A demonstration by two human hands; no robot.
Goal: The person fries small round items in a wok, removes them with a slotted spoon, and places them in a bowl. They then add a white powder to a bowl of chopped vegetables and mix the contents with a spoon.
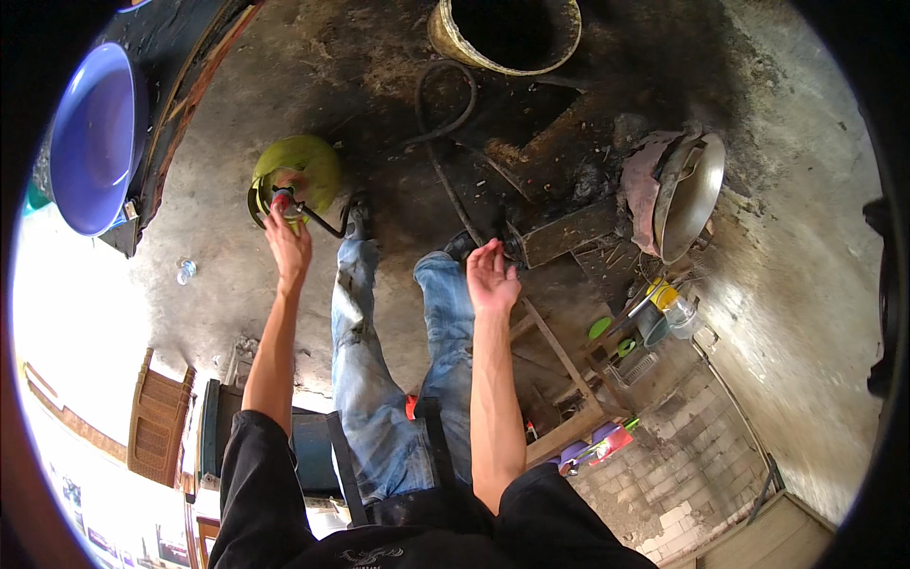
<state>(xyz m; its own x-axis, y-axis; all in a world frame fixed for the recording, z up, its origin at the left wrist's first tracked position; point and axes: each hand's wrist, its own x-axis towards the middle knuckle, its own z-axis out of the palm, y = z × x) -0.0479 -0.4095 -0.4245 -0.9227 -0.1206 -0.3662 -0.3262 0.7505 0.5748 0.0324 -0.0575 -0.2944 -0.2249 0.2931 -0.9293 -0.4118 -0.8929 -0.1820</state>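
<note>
A green gas cylinder (306, 167) stands on the floor at the left, with a red-topped regulator (283, 199) on it and a black hose (323, 222) running from the regulator. My left hand (288, 245) is at the regulator, fingertips on or just beside its red part; whether it grips cannot be told. My right hand (492, 277) hangs palm up with fingers loosely curled, and nothing shows in it. Behind its fingers lie the end of a long dark hose (448, 178) and a sooty wooden block (569, 231).
A large bucket (455, 43) stands ahead. On the right, a metal wok (689, 199) leans near the wall. A wooden frame (558, 341) stands beside my right forearm. At the left are a purple basin (92, 142) on a dark table and a clear plastic cup (186, 272) on the floor.
</note>
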